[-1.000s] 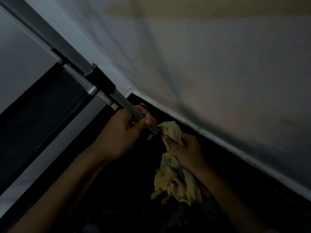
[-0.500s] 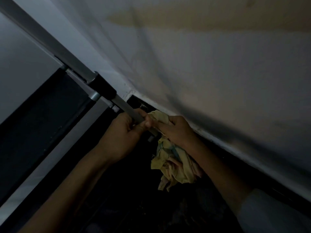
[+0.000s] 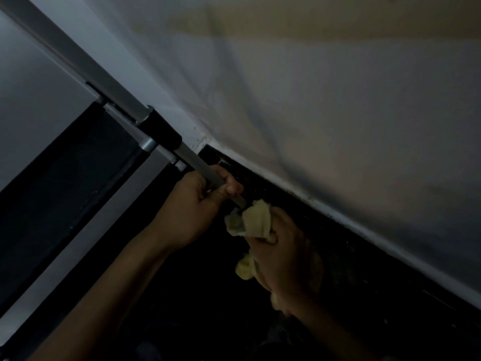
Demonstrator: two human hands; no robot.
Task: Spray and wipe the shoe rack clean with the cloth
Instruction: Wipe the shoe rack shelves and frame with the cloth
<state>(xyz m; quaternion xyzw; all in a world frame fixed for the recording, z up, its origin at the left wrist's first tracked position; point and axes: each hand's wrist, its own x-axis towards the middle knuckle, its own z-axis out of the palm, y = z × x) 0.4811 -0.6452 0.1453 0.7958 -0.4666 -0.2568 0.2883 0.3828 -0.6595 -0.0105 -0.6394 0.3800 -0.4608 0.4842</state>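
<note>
cloth (image 3: 256,220) on rack pole (image 3: 208,171), hands gripping

The silver metal tube of the shoe rack (image 3: 109,86) looks smooth with a dull brushed sheen, and just above the left hand's grip sits a matt black plastic joint (image 3: 162,128). The crumpled yellow cloth (image 3: 253,221) bunched in the right hand looks soft and fuzzy. The white painted wall (image 3: 312,113) is matt.

My left hand (image 3: 194,204) and right hand (image 3: 283,259), seen from above in dim light. Both are bare: no gloves, rings, watch or bands are visible. Both forearms are uncovered from the wrist to the frame's lower edge. Finer detail of nails and knuckles is lost in shadow.
</note>
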